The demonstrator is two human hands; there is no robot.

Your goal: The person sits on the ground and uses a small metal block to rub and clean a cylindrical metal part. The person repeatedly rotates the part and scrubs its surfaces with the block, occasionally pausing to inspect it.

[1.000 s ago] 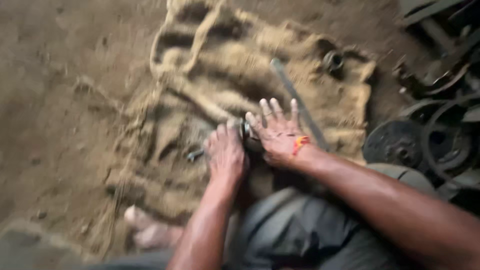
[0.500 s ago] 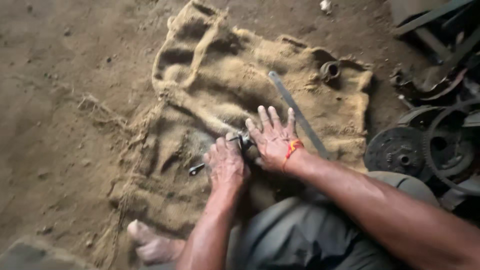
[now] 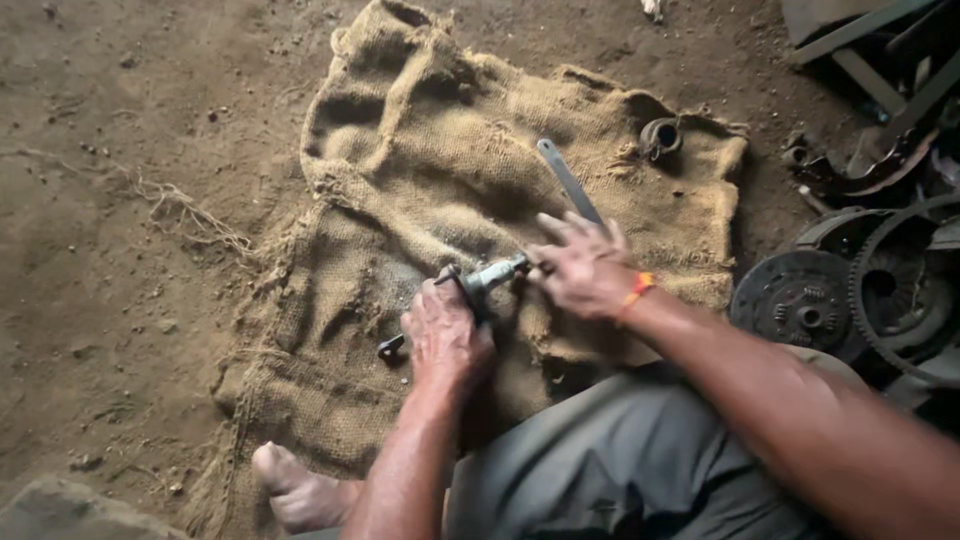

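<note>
— Where's the metal part (image 3: 488, 278) relative to the fingers?
— Between both hands on the burlap sack (image 3: 440, 150). Left hand (image 3: 447, 335) is curled tight over its lower end; right hand (image 3: 580, 268) pinches the upper tip, other fingers loosely spread.
— Its long axis?
— Slanting from left hand up toward right; the middle is hidden under the left palm
</note>
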